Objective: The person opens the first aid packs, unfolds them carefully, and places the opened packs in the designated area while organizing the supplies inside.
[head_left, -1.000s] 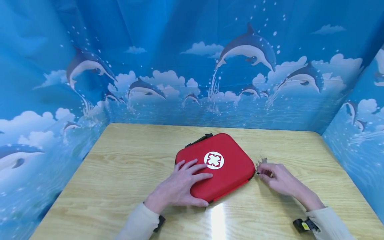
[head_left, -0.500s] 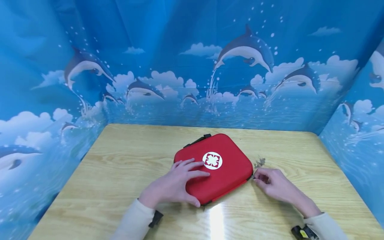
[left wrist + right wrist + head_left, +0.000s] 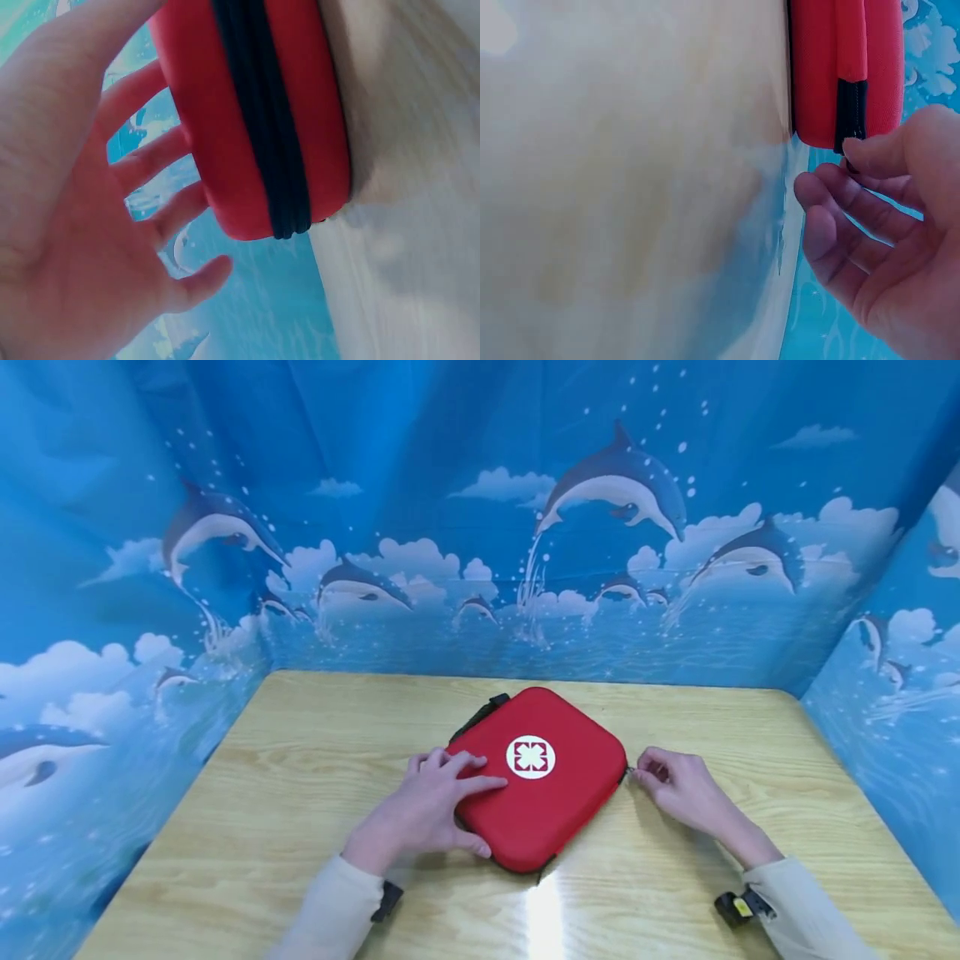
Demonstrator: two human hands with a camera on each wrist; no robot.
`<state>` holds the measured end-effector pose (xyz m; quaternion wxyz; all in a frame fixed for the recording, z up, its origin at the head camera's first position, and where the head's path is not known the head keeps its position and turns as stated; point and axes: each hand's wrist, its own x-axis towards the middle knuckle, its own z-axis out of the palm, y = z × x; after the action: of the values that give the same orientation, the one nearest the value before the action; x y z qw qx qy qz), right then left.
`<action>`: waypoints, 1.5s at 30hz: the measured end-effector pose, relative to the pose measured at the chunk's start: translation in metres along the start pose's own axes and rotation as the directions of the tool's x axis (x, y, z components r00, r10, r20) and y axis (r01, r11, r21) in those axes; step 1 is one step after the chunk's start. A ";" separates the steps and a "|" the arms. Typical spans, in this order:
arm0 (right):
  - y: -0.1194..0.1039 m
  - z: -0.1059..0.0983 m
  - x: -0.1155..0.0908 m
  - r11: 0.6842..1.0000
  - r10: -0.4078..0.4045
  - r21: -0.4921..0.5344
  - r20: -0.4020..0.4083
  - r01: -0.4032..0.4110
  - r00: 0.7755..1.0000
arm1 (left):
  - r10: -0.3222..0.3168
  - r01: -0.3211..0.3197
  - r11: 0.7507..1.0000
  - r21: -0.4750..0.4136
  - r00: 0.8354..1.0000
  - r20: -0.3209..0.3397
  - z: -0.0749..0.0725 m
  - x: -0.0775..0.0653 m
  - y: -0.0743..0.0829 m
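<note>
A red zippered first-aid case (image 3: 555, 802) with a white round emblem lies flat on the wooden table. On its left part rests my left hand (image 3: 423, 806), fingers spread over the top and thumb along the near edge. The left wrist view shows those fingers reaching across the case, a dark zipper band (image 3: 262, 120) running along its side. At the case's right corner, my right hand (image 3: 686, 789) pinches the zipper pull (image 3: 852, 166) between thumb and forefinger. Its other fingers are loosely bent. The pull is mostly covered by the fingertips.
A black carry handle (image 3: 480, 716) sits on the case's far left side. The wooden table (image 3: 330, 727) extends around the case. Blue dolphin-print curtains (image 3: 420, 527) stand behind the table and along both sides.
The case has turned slightly counterclockwise, its right corner swinging away from me. My right hand has moved along the case's edge to the zipper pull and shifted farther away. My left hand stays on the case.
</note>
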<state>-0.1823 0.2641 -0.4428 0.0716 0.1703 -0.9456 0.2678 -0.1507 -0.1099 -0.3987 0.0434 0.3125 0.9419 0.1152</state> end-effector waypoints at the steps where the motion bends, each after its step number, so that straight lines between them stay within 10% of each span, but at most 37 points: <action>1: 0.002 0.000 0.006 1.000 0.001 0.004 -0.007 -0.001 1.000 | 0.009 -0.008 1.000 0.023 1.000 -0.009 0.000 0.000 0.002; 12: 0.016 0.002 0.054 1.000 0.007 0.031 -0.007 -0.007 1.000 | 0.146 -0.139 0.977 0.164 0.989 -0.033 0.008 -0.005 0.042; 29: 0.011 0.008 0.088 1.000 -0.008 0.015 0.037 0.008 0.999 | 0.091 -0.089 0.996 0.029 0.992 -0.090 0.017 0.000 0.042; 45: 0.017 0.008 0.061 0.991 0.002 0.133 0.134 -0.020 0.991 | 0.068 -0.067 0.998 0.013 0.991 -0.114 0.017 0.005 0.041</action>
<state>-0.2460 0.2562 -0.4442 -0.0051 0.1869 -0.9292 0.3189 -0.1288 -0.0716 -0.4055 -0.0161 0.3374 0.9322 0.1298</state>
